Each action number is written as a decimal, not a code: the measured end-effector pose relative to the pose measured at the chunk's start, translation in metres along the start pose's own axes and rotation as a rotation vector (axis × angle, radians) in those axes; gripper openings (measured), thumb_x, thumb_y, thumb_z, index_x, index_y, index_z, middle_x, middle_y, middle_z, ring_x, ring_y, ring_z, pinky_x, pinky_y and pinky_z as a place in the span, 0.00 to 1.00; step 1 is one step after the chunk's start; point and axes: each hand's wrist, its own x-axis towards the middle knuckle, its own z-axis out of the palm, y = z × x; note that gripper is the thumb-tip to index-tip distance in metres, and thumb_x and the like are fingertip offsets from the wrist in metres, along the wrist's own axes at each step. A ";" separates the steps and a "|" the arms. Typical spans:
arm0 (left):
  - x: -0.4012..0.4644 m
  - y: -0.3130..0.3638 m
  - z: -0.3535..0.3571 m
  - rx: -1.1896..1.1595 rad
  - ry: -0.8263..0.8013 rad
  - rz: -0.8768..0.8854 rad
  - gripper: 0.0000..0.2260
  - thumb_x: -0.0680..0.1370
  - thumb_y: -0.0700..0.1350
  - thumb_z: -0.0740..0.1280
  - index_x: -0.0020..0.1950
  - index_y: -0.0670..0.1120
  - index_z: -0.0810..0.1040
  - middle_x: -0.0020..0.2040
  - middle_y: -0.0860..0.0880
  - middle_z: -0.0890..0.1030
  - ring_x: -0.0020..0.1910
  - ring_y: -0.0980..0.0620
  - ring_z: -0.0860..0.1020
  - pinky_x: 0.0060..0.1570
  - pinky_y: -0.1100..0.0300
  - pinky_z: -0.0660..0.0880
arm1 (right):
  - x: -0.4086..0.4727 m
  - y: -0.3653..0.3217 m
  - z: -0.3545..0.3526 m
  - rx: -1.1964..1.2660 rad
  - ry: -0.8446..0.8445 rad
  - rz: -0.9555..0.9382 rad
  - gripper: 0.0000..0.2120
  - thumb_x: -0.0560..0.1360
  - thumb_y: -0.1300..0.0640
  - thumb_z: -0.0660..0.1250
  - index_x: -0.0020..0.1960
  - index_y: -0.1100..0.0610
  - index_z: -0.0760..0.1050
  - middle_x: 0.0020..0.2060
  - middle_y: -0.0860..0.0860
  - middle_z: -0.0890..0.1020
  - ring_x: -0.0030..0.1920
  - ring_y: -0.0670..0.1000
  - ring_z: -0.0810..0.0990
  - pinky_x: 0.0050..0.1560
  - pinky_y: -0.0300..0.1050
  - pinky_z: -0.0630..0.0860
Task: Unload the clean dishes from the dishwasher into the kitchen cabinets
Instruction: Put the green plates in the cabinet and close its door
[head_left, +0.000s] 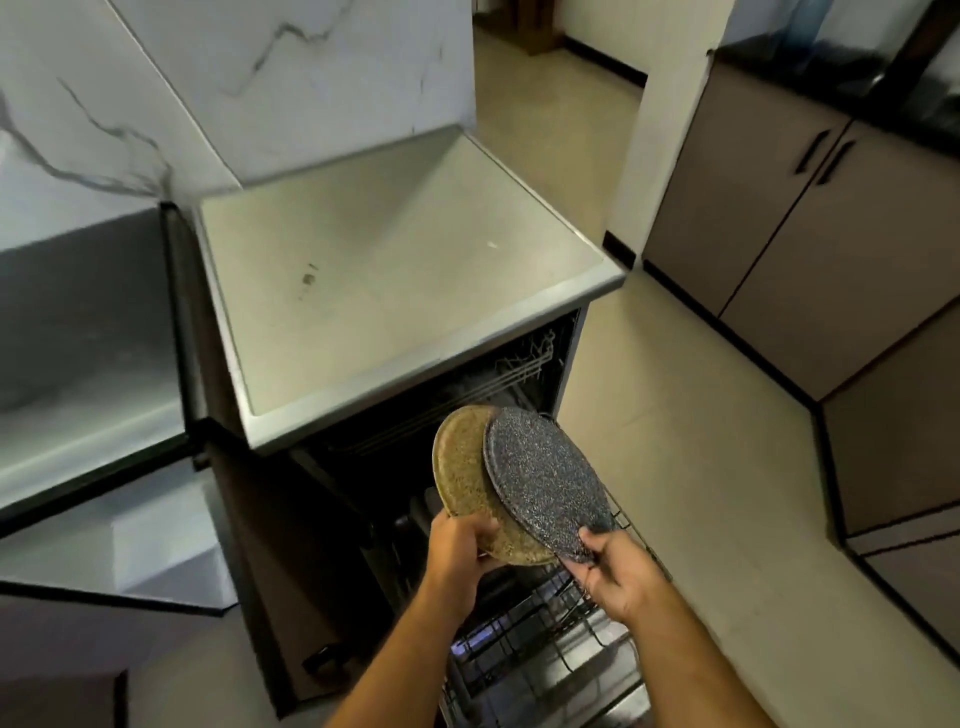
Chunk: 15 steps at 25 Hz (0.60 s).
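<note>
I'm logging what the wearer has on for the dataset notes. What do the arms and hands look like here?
Both forearms are bare as far as the frame shows, with no sleeves or gloves. The left hand and right hand show no visible rings, watch or wristband.

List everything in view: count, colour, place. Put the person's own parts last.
tan plate: one, speckled tan, held above the lower rack
dark plate: one, speckled blue-grey, overlapping the tan plate's right side
dishwasher: one, grey top, open, centre
lower rack: one, dark wire, pulled out at bottom
upper rack: one, pale wire, inside the dishwasher
cabinets: several doors, brown with black handles, right
left hand: one, grips the tan plate's lower edge
right hand: one, grips the dark plate's lower edge
</note>
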 end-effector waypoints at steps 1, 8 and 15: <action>-0.014 0.002 -0.006 -0.020 -0.016 0.006 0.15 0.72 0.29 0.61 0.57 0.40 0.75 0.49 0.40 0.81 0.50 0.38 0.81 0.41 0.41 0.81 | -0.012 0.005 -0.001 -0.027 -0.030 -0.022 0.13 0.77 0.73 0.59 0.60 0.65 0.71 0.54 0.65 0.78 0.50 0.62 0.80 0.33 0.56 0.83; -0.114 -0.015 -0.031 -0.234 0.036 0.115 0.17 0.70 0.30 0.60 0.57 0.37 0.76 0.48 0.39 0.81 0.50 0.37 0.79 0.51 0.31 0.76 | -0.083 0.030 -0.015 -0.196 -0.201 -0.117 0.23 0.73 0.71 0.63 0.68 0.68 0.68 0.58 0.66 0.80 0.45 0.62 0.86 0.35 0.50 0.83; -0.219 -0.058 -0.084 -0.493 0.173 0.186 0.17 0.71 0.29 0.58 0.57 0.37 0.76 0.46 0.41 0.81 0.45 0.42 0.79 0.36 0.50 0.80 | -0.158 0.083 -0.023 -0.473 -0.381 -0.062 0.11 0.78 0.72 0.61 0.60 0.66 0.71 0.55 0.64 0.80 0.53 0.60 0.81 0.41 0.53 0.81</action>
